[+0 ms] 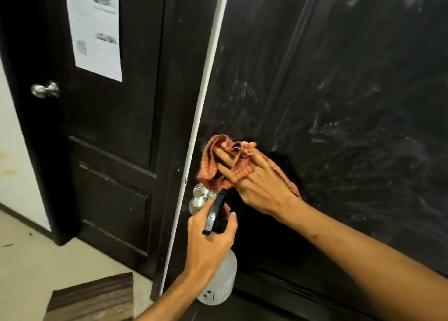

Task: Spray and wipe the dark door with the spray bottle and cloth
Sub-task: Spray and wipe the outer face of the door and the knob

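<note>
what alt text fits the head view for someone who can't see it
A person's right hand presses an orange checked cloth against a smeared dark door, just above its knob. The left hand grips a clear spray bottle below. A second dark door with a paper sheet stands to the left.

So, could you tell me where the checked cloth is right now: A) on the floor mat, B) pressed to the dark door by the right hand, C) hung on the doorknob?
B: the right hand presses the cloth against the dark door, above the doorknob, while the left hand grips the spray bottle.
</note>
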`<state>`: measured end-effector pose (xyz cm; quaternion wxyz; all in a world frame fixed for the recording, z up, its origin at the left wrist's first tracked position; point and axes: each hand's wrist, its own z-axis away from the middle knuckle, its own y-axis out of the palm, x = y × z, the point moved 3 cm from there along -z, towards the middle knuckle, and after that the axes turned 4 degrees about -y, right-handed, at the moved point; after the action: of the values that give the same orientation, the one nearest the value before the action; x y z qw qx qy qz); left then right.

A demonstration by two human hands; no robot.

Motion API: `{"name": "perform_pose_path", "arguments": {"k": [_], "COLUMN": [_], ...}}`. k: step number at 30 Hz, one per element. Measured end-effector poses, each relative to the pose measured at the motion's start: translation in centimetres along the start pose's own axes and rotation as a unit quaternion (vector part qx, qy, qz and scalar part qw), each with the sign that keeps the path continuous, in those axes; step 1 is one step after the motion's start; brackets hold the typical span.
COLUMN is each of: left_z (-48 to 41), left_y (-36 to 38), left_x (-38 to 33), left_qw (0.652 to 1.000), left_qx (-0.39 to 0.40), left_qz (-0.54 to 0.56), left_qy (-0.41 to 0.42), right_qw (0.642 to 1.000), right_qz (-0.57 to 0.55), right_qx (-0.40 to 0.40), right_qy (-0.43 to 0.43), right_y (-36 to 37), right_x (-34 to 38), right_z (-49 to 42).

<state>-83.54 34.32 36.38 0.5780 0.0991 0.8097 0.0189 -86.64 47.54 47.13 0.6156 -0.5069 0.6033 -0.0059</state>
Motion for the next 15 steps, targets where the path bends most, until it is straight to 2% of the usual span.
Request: {"name": "perform_pose_path", "arguments": {"k": [3, 8, 12, 15], "left_z": [-1.0, -2.1, -2.5, -2.2], "left_y": [-0.9, -2.1, -3.0, -3.3], "left_x": [-0.3, -2.9, -4.0, -4.9], "left_qw": [1.0, 0.999, 0.999, 0.999], "left_qx": [-0.013, -0.013, -0.037, -0.031], "left_qz": [-0.013, -0.031, -0.02, -0.025], "left_qy": [-0.016, 0.016, 0.015, 0.017], "right_qw": [0.999, 0.994, 1.0, 0.998], "right_qz": [-0.002, 0.027, 0.012, 0.008], "right_qx": [0.015, 0.05, 0.01, 0.03], "right_qy": [-0.03, -0.097, -0.023, -0.046], "right_y": [0.8, 0.5, -1.2, 0.2], "right_x": [0.8, -0.1, -1.6, 0.8], "right_z": [-2.3, -1.2, -3.3, -2.0]}}
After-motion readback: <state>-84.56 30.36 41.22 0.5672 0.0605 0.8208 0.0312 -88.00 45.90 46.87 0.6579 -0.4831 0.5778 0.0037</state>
